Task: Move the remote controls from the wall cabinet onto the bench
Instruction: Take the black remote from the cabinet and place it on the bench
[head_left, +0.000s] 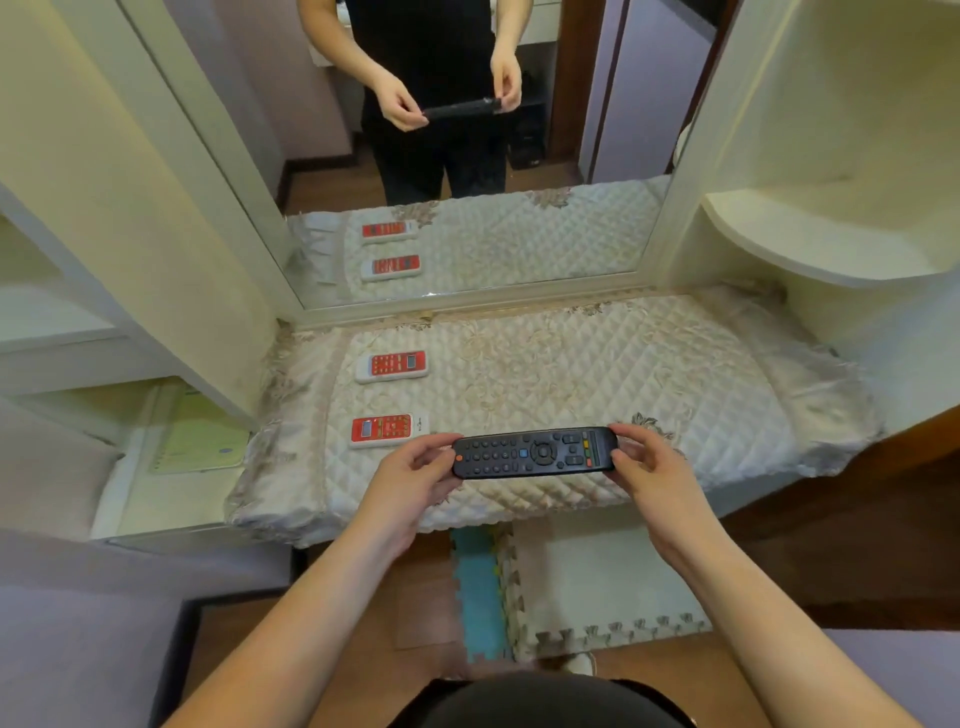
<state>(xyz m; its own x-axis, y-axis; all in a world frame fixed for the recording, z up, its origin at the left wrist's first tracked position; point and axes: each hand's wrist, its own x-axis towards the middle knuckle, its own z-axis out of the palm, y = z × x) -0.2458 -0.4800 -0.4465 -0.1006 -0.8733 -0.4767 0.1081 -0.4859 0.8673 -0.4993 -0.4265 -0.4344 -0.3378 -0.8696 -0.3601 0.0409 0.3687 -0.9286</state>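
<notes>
Black remote (535, 452): it is being held level above the near edge of the worktop (597, 374), buttons facing up, not yet touching the quilted cover.
Left hand (415, 475): it is pinching the left end of the black remote, thumb on top and fingers curling beneath.
Right hand (649, 467): it is gripping the right end the same way, fingertips closing over the far corner.
Why the two-ended hold: judging by the grip, holding both ends is keeping the long body flat and letting the person square it up before lowering it.
Long axis: it is running left to right, roughly parallel with the near edge of the worktop; the orange button is sitting at the left end and the coloured keys near the right end.
Far red-and-white remote (392, 366): it is lying flat on the left part of the worktop, face up, long axis also left to right.
Near red-and-white remote (387, 430): it is lying just beyond the left hand, well apart from the far one, same orientation.
Why this layout: the two appear to be forming a column, so the black remote is probably being lined up to match.
Mirror (467, 156): it is standing at the far edge, reflecting the person, the hands and both lying remotes.
Progress: two remotes are already down; the third is about to be set.
</notes>
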